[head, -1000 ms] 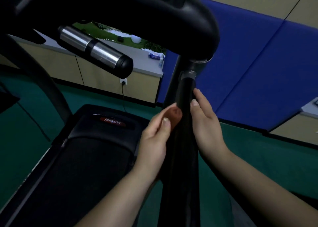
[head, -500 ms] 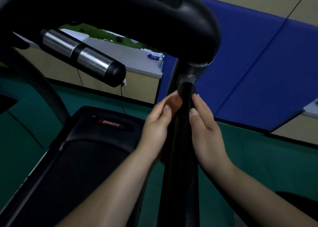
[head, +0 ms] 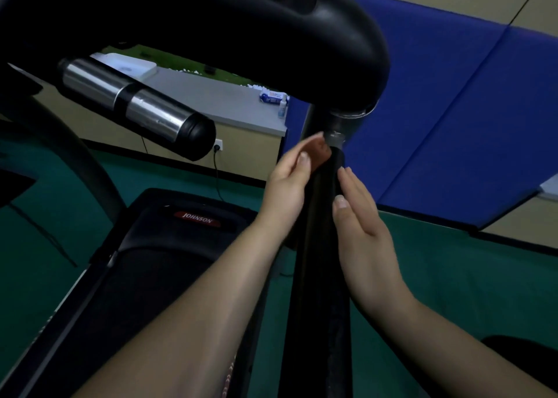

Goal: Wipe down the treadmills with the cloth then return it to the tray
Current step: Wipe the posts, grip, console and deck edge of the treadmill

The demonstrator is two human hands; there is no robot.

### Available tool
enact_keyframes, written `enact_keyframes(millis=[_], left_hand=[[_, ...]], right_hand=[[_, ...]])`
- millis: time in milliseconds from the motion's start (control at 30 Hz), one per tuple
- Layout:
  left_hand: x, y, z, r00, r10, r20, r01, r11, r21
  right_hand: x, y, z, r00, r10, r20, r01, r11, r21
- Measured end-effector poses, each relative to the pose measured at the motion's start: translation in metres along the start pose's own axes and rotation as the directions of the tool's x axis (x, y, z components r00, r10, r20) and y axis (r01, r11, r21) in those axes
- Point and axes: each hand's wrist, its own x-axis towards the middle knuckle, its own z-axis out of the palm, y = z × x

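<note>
The treadmill's black upright post (head: pixel 320 277) rises in the middle of the head view. A dark cloth (head: pixel 330 171) seems to wrap the post just below its joint with the black console arm (head: pixel 271 35); it is hard to tell from the post. My left hand (head: pixel 290 186) presses on the post's left side, fingers straight and reaching to the joint. On the right side lies my right hand (head: pixel 362 225), flat, a little lower. The belt deck (head: pixel 145 277) with its red logo is at lower left.
A handlebar with silver grip sections (head: pixel 133 104) juts out at upper left. Behind, a grey counter (head: pixel 217 101) carries a white tray-like thing (head: pixel 133 65), a small box (head: pixel 271 97) and a bottle (head: pixel 282 106). Blue wall mats (head: pixel 453 111) stand to the right over green floor.
Both hands have slid up the post toward the joint under the console arm, the left one leading.
</note>
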Motion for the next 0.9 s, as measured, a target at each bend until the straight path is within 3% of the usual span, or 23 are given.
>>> enact_keyframes(millis=[133,267,333,533,767,900], left_hand=[[-0.014,0.004,0.0,1.0,0.021,0.0,-0.021,0.999,0.039],[-0.067,0.0,-0.007,0.996,0.089,0.003,-0.089,0.995,-0.045],[-0.057,0.002,-0.006,0.998,0.055,0.003,-0.054,0.996,-0.072],[-0.012,0.006,0.0,1.0,0.0,0.019,-0.002,0.998,0.063],[-0.109,0.011,-0.008,0.994,0.111,-0.007,-0.111,0.993,-0.028],[-0.073,0.012,-0.005,0.999,-0.007,0.033,0.009,0.999,-0.043]], right_hand=[[0.0,0.0,0.0,1.0,0.002,0.002,-0.002,1.0,0.003],[0.0,0.0,0.001,1.0,0.001,-0.006,-0.001,1.0,0.026],[0.0,-0.001,0.001,1.0,0.005,-0.006,-0.004,1.0,0.031],[-0.002,-0.004,0.001,1.0,0.011,0.002,-0.011,1.0,0.029],[-0.002,-0.005,0.002,1.0,0.002,-0.023,-0.001,1.0,0.029],[-0.001,-0.006,0.002,0.999,-0.009,-0.034,0.009,1.0,-0.007]])
